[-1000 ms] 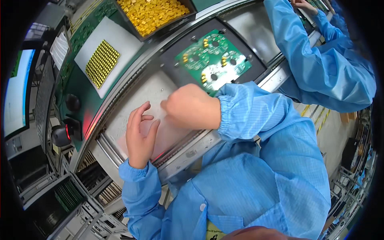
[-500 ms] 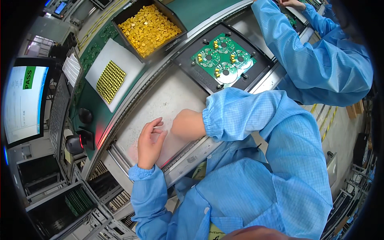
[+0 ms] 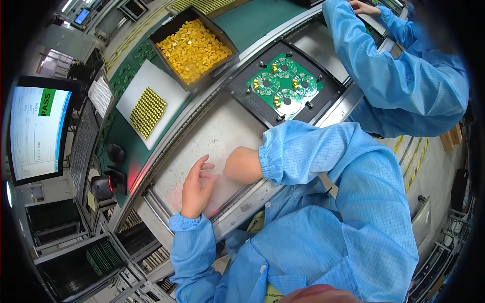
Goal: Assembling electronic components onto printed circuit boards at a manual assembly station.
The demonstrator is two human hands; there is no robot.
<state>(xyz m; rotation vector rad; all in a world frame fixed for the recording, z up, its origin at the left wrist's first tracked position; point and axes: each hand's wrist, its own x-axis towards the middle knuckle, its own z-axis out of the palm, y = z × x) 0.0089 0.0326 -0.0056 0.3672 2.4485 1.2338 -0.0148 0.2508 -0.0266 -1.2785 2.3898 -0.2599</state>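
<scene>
My left hand [image 3: 197,189] hovers over the pale conveyor surface [image 3: 202,132], its fingers apart and nothing seen in them. Close to its fingertips is my right hand [image 3: 243,165], bent inward at the wrist; only its back shows, and its fingers are hidden. Beyond the right hand, a green circuit board [image 3: 269,84] with several round sections and small yellow blocks lies in a black carrier [image 3: 241,91] on the conveyor. Neither hand touches the carrier, though my right sleeve [image 3: 298,151] passes by its near corner.
An open black bin [image 3: 227,60] holds loose yellow blocks. Beside it, a white foam sheet [image 3: 129,103] carries rows of yellow parts. On the left are a monitor [image 3: 38,136], a keyboard [image 3: 83,139], a mouse [image 3: 115,153] and a red-lit scanner [image 3: 102,187]. A co-worker's sleeve [image 3: 353,40] reaches in at upper right.
The whole view has shifted slightly, placing the bench and screen a little farther right. My hands keep nearly the same pose, with the left fingers slightly more spread.
</scene>
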